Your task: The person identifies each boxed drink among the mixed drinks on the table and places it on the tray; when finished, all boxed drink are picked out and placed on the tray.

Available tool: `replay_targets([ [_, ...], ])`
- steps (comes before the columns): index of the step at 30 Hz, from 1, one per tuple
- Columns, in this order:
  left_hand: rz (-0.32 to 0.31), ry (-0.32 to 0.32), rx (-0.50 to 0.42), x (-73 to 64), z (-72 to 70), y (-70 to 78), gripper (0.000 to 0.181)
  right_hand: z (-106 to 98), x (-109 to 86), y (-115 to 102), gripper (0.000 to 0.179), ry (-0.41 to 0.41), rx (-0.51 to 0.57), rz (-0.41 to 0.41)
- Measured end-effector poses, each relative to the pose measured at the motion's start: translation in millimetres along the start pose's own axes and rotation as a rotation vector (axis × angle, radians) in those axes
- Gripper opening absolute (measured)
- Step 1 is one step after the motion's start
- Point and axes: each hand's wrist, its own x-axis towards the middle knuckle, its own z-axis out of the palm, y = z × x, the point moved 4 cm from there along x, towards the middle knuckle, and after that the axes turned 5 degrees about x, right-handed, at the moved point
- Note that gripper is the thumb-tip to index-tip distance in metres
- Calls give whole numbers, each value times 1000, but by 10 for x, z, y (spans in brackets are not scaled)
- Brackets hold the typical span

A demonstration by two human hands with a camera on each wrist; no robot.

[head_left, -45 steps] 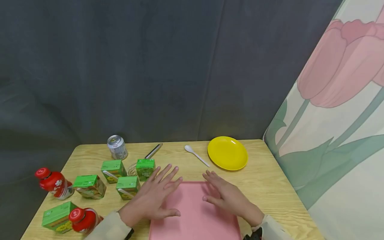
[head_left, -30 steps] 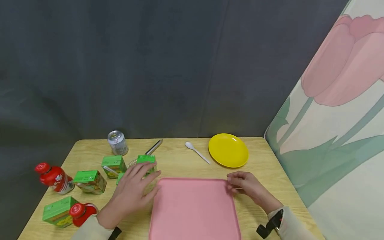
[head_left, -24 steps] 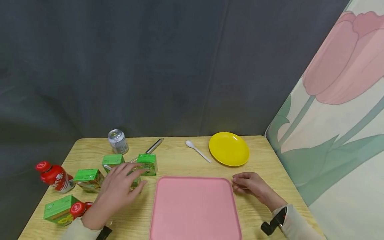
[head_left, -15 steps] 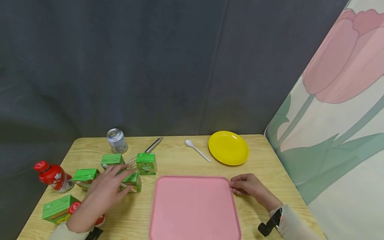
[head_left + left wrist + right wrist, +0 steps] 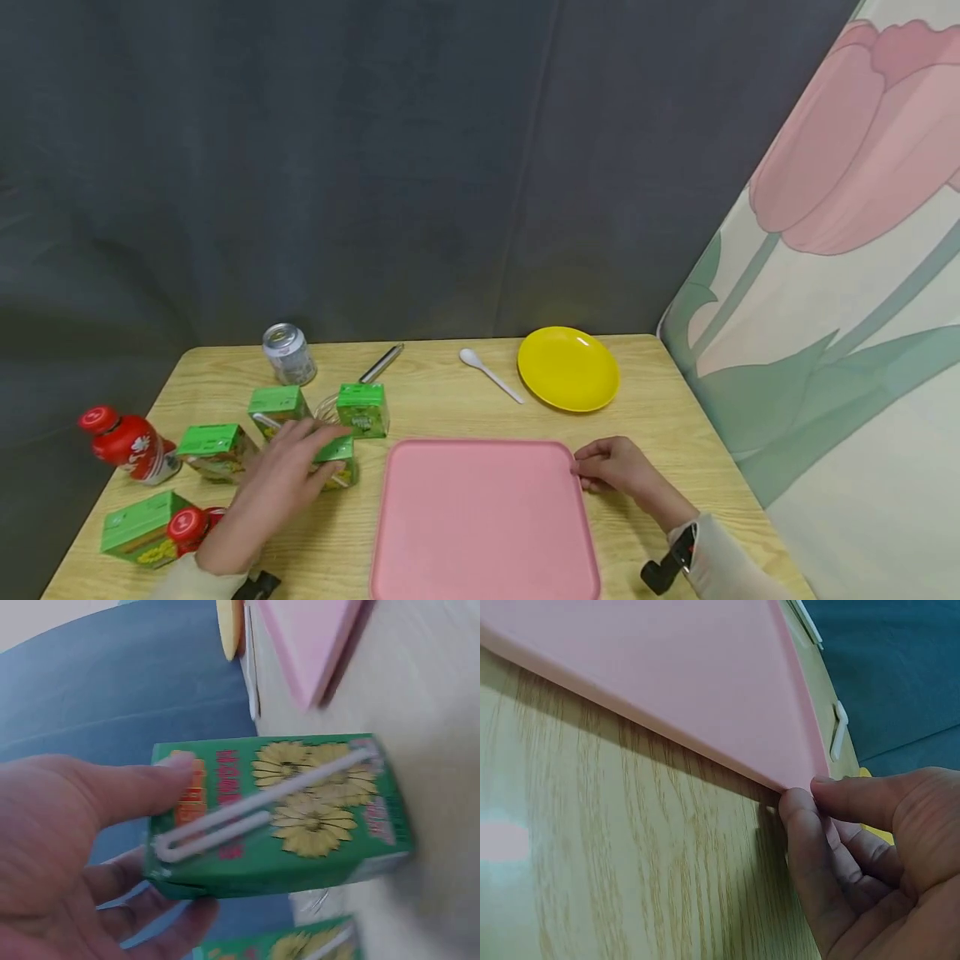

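Observation:
My left hand (image 5: 277, 483) grips a green drink carton (image 5: 339, 457) left of the pink tray (image 5: 483, 521). In the left wrist view, the thumb lies on the carton's flowered face (image 5: 315, 787), beside a white straw, and the fingers curl around its far side. The head view hides part of this carton behind the hand. At the tray's far right corner, my right hand (image 5: 630, 475) pinches the rim between thumb and forefinger. The right wrist view shows those fingertips on the corner of the tray (image 5: 667, 682), which lies flat on the wooden table.
More green cartons (image 5: 279, 404) stand around the left hand, with a whisk (image 5: 381, 363) behind them. Two red-capped bottles (image 5: 127, 446) are at the left, one partly hidden by the left arm. A silver can (image 5: 289, 354), white spoon (image 5: 491, 375) and yellow plate (image 5: 568, 369) line the back.
The left hand has moved from above the tray leftward to the carton and taken hold of it. The right hand has moved off the tray's middle to its far right corner.

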Motion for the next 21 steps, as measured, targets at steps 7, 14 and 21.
replay_targets([
  [7, -58, 72, -332, -63, 145, 23, 35, 25, 7, -20, 28, 6, -11, -25],
  [14, -257, 93, -722, -161, 327, -54, 31, 9, 16, 4, 26, 14, -20, -5],
  [21, -259, 100, -773, -196, 485, -145, 32, 5, 1, 18, 28, 16, -24, 10],
])
